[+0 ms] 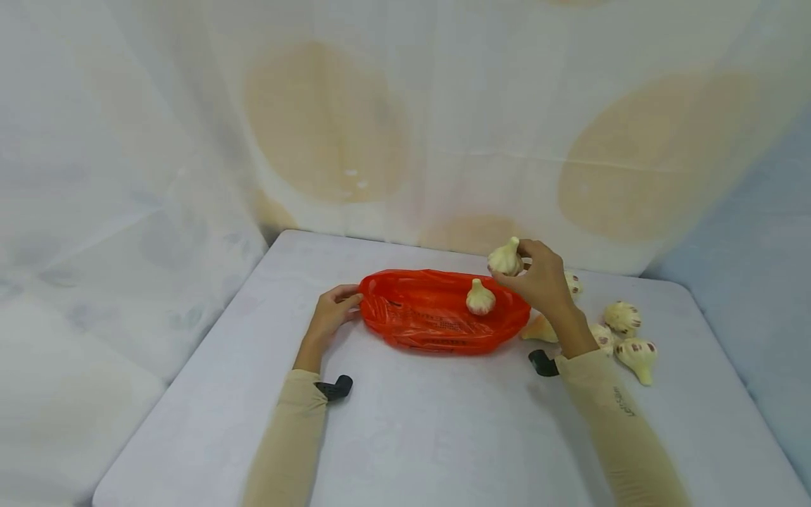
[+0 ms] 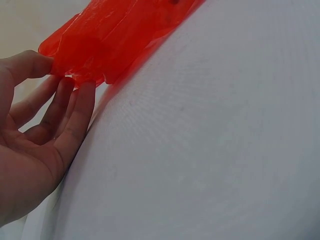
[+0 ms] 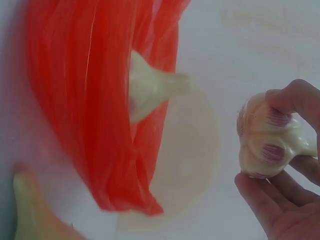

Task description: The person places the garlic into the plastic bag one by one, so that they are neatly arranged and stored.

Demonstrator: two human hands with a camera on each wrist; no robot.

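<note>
A red plastic bag [image 1: 418,320] lies on the table with its mouth spread wide. My left hand [image 1: 331,313] pinches the bag's left end between thumb and fingers, as the left wrist view shows close up. One garlic bulb [image 1: 480,300] sits in the bag toward its right side, stem up. Above the bag's right end, my right hand [image 1: 541,278] grips another garlic bulb [image 1: 505,260] between thumb and fingertips. In the right wrist view this held garlic bulb [image 3: 265,140] shows purple streaks and is apart from the bag [image 3: 85,100].
Several more garlic bulbs [image 1: 623,317] lie on the table [image 1: 431,429] to the right, some partly hidden behind my right forearm. A patterned curtain [image 1: 456,134] hangs behind the table's far edge. Each wrist wears a small black device [image 1: 336,389].
</note>
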